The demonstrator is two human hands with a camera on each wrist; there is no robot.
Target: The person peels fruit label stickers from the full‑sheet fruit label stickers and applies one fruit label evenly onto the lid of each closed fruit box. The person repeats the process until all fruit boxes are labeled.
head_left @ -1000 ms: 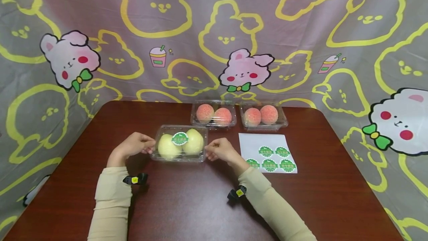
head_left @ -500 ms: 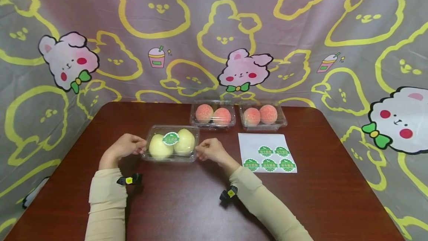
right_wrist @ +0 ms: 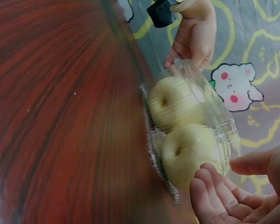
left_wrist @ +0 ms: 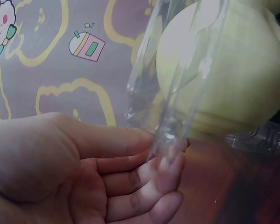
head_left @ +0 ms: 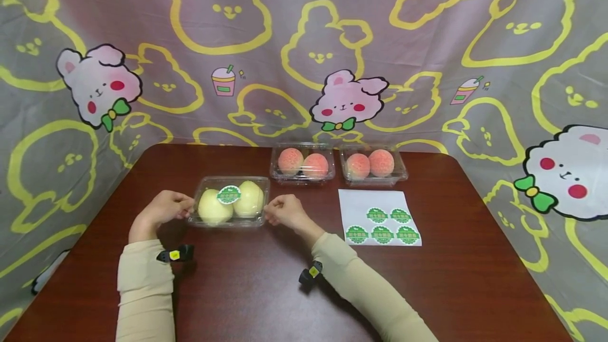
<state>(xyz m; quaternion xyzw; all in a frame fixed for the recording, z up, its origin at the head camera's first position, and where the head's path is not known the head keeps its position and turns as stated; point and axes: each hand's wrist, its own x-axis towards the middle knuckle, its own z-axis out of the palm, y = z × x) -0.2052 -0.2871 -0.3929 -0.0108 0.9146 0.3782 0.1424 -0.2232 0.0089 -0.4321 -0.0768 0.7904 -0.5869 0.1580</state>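
Observation:
A clear lidded plastic clamshell box (head_left: 237,222) with two pale yellow-green round fruits (head_left: 249,200) stands left of the table's middle. On its lid sits a round green-and-white sticker (head_left: 229,195). My left hand (head_left: 163,211) pinches the box's left end; in the left wrist view the thumb (left_wrist: 114,141) lies over the clear rim with the fingers underneath. At the opposite end, my right hand (head_left: 288,213) pinches the rim between thumb and fingers (right_wrist: 217,196). Both fruits show through the plastic in the right wrist view.
Two more clear boxes, each with two pink-red peaches, stand at the back: one in the middle (head_left: 303,177), one to its right (head_left: 375,178). A white sheet (head_left: 353,202) with several green round stickers lies right of my right hand. A patterned curtain (head_left: 266,67) hangs behind the table.
Both hands have moved the fruit box steadily to the left, away from the sticker sheet. Their grip on its two ends looks the same. Peach boxes and sheet have stayed put.

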